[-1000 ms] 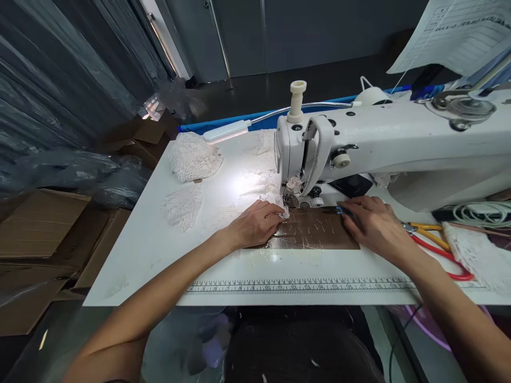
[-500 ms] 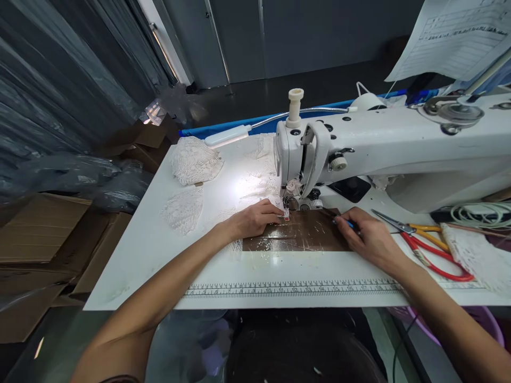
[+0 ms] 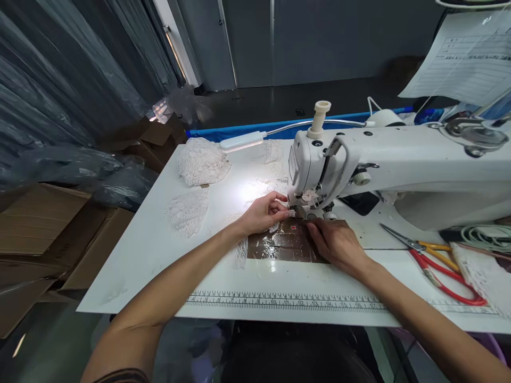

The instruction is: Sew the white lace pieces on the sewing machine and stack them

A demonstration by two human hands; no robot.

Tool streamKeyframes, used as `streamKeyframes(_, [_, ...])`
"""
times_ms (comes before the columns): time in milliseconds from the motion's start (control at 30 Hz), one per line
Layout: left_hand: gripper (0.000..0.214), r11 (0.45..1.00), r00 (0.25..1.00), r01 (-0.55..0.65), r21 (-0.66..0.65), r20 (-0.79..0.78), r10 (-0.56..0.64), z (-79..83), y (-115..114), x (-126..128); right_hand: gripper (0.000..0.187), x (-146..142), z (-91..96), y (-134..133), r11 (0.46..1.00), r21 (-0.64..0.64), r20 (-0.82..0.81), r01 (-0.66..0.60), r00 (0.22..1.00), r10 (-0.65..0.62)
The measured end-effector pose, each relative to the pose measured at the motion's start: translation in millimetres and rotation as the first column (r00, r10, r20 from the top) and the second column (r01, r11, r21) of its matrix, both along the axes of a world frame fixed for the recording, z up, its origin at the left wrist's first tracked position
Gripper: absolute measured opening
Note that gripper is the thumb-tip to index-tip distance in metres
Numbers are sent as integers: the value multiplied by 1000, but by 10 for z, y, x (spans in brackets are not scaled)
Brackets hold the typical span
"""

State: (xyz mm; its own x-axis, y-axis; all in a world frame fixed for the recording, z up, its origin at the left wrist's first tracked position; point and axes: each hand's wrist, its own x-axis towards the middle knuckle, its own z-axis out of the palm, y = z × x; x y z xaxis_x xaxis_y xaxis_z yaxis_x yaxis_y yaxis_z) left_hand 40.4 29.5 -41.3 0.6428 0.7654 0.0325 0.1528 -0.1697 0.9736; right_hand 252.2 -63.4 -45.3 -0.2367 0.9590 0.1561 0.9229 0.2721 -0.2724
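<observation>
Close to the left of the sewing machine's (image 3: 303,159) needle area, my left hand (image 3: 263,214) pinches the edge of a piece of white lace (image 3: 240,252), which trails under the palm onto the table. My right hand (image 3: 337,243) is on the other side of the presser foot, fingers curled and pointing left over the brown taped plate (image 3: 285,247). Whatever sits within those fingers is hidden. A small red-marked spot (image 3: 294,227) shows on the plate between both hands.
White lace pieces (image 3: 203,162) lie at the table's left, beneath a lit lamp bar (image 3: 242,141). Red-handled scissors (image 3: 439,266) rest at the right beside white fabric (image 3: 481,274). A printed ruler strip (image 3: 279,302) runs along the front edge. Cardboard boxes (image 3: 43,218) stand left of the table.
My right hand has moved left to the presser foot, and the blue-handled tool it held is out of sight. My left hand stays by the needle. The view has shifted slightly.
</observation>
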Motion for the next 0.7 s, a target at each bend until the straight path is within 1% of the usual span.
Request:
streamKeyframes(67, [35,997,999,13,-72,48,-10,-21,25,-19,49,-23,-2,54,999,28,58,34,998,-36])
streamKeyframes(167, [39,989,997,16,-148,83,-4,-43,57,-26,46,-77,8,97,995,54,97,78,992,-83])
streamKeyframes(300, [41,981,997,-18,-195,69,32,-16,75,-20,42,-163,15,134,991,48,148,128,980,-134])
streamKeyframes(433, [40,973,998,-21,-229,53,34,5,86,-15,41,-222,-21,179,987,34,200,160,966,-163])
streamKeyframes(500, [41,969,998,-17,-247,60,33,-11,101,-13,43,-239,-44,201,988,34,173,149,973,-152])
streamKeyframes(567, [44,967,997,-19,-256,62,36,-38,120,-11,44,-251,-60,220,992,52,111,111,987,-116])
streamKeyframes(633, [47,968,998,-25,-251,56,40,-66,138,-10,44,-258,-65,236,993,84,61,85,994,-90])
streamKeyframes(700, [50,970,998,-30,-240,48,42,-84,150,-8,44,-262,-63,249,991,101,49,87,995,-92])
